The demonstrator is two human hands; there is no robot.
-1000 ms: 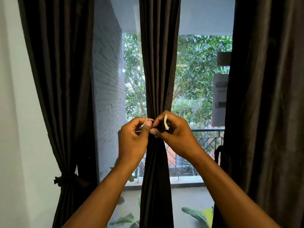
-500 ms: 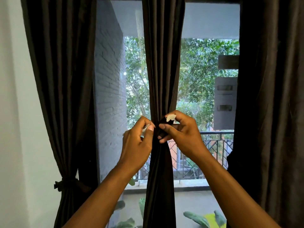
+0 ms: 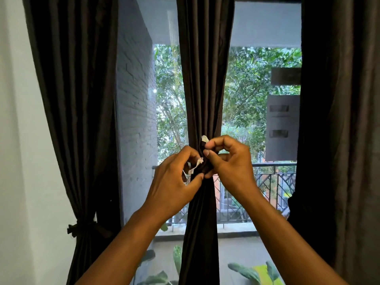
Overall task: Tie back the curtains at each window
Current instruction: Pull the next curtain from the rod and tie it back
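A dark brown middle curtain (image 3: 203, 79) hangs gathered into a narrow column in front of the window. A dark tie-back band with white ends (image 3: 204, 138) wraps it at hand height. My left hand (image 3: 174, 182) pinches one white end (image 3: 197, 163) of the band at the curtain's left side. My right hand (image 3: 230, 163) pinches the other end at the curtain's right side, with the white tip sticking up above the fingers. The knot itself is partly hidden by my fingers.
The left curtain (image 3: 78, 99) is held by a dark tie (image 3: 82, 226) low down beside the white wall (image 3: 18, 140). The right curtain (image 3: 341, 120) hangs at the frame's right edge. Window glass (image 3: 246, 99) shows a balcony railing (image 3: 273, 182), trees and a brick wall.
Both hands have shifted the band ends at the middle curtain: the right hand's white tip now sticks up higher, and the left hand's end hangs looser below its fingers.
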